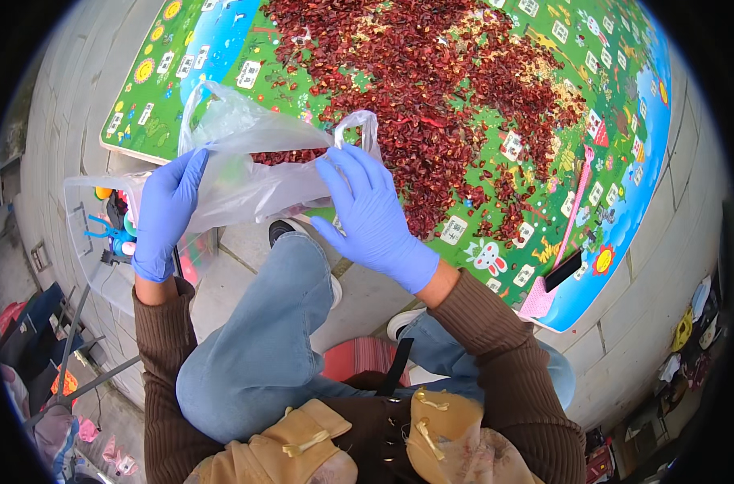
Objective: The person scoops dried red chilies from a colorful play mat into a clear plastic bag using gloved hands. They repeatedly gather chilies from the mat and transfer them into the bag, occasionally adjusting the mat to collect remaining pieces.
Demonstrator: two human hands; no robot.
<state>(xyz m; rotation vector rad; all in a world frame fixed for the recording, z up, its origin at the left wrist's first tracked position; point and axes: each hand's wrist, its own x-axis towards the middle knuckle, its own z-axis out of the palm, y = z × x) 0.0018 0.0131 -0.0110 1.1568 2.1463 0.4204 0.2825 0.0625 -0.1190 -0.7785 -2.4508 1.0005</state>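
The left hand (169, 207), fingers pointing to 1 o'clock, pinches the see-through plastic bag (250, 185), at 10 o'clock from the middle. The right hand (372, 216), fingers toward 11 o'clock, touches its other side; I can't tell if it's gripping.

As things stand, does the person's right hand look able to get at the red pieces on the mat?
Probably yes: the right hand appears close to the red pieces, nothing blocking, though its fingers are at the plastic bag.
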